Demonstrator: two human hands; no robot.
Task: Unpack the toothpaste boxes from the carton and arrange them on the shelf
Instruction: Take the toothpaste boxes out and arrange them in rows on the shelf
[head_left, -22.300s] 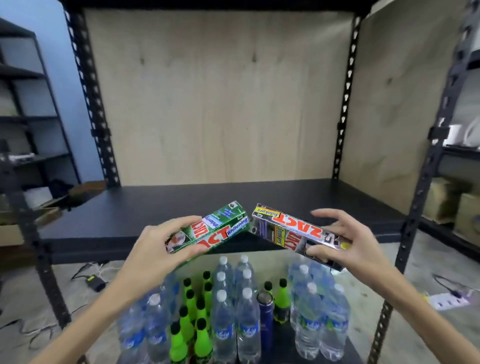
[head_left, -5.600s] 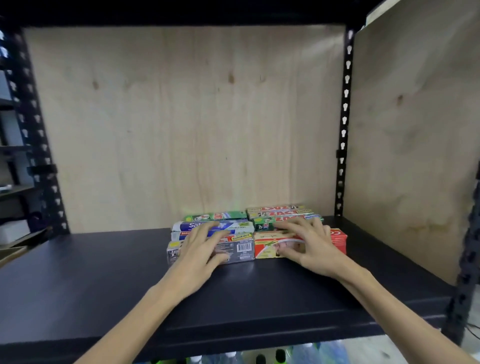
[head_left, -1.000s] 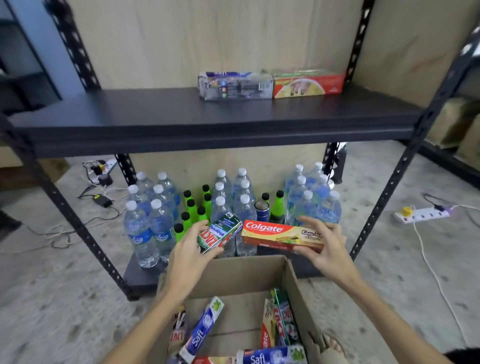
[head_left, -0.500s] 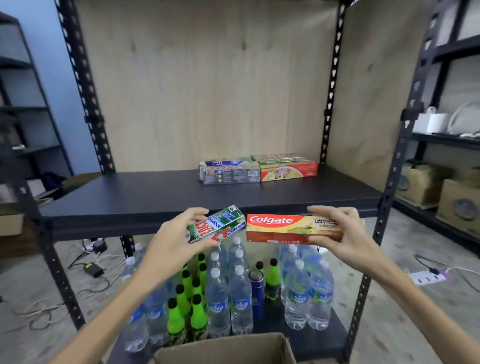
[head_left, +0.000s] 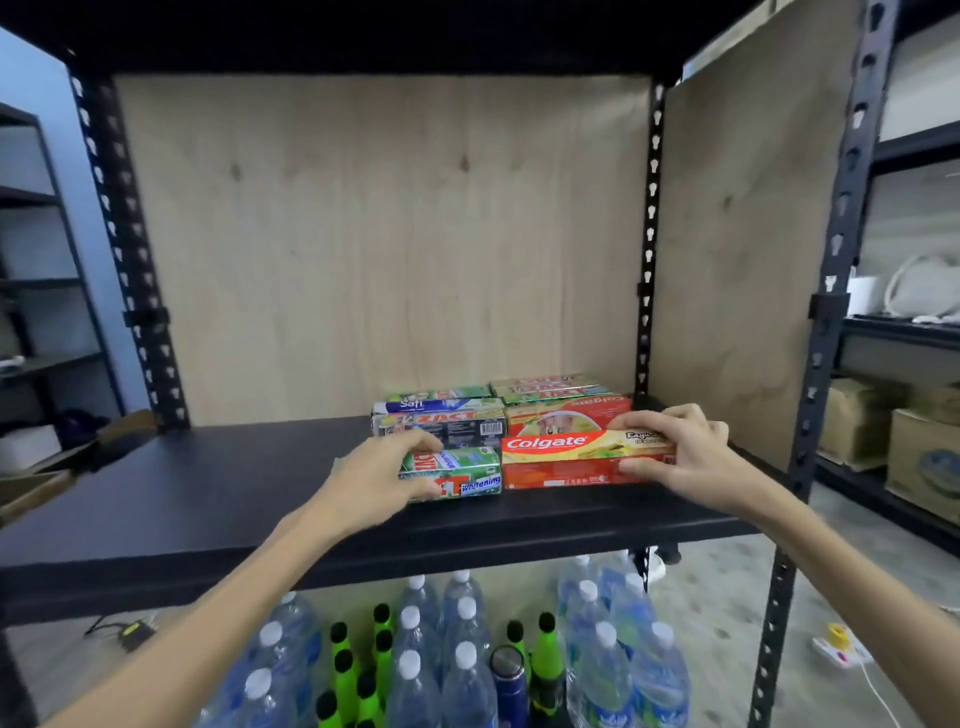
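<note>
My left hand (head_left: 371, 478) grips a green Zact Whitening box (head_left: 460, 473) that sits on the black shelf (head_left: 208, 499). My right hand (head_left: 680, 457) grips the right end of a red and yellow Colgate box (head_left: 566, 460), also down on the shelf beside the green one. Both boxes lie in front of the earlier rows: a grey Zact box (head_left: 441, 427), a red Colgate box (head_left: 566, 413), a blue Safi box (head_left: 441, 404) and more behind. The carton is out of view.
Plywood panels (head_left: 384, 234) close the shelf's back and right side. Black perforated posts (head_left: 826, 312) frame it. Water bottles (head_left: 462, 675) and green-capped bottles (head_left: 343, 670) stand on the lower shelf. Cardboard boxes (head_left: 919, 457) sit on a rack at right. A power strip (head_left: 841, 644) lies on the floor.
Both hands have carried the green Zact box and the Colgate box up from below the shelf edge and set them on the shelf in front of the earlier rows.
</note>
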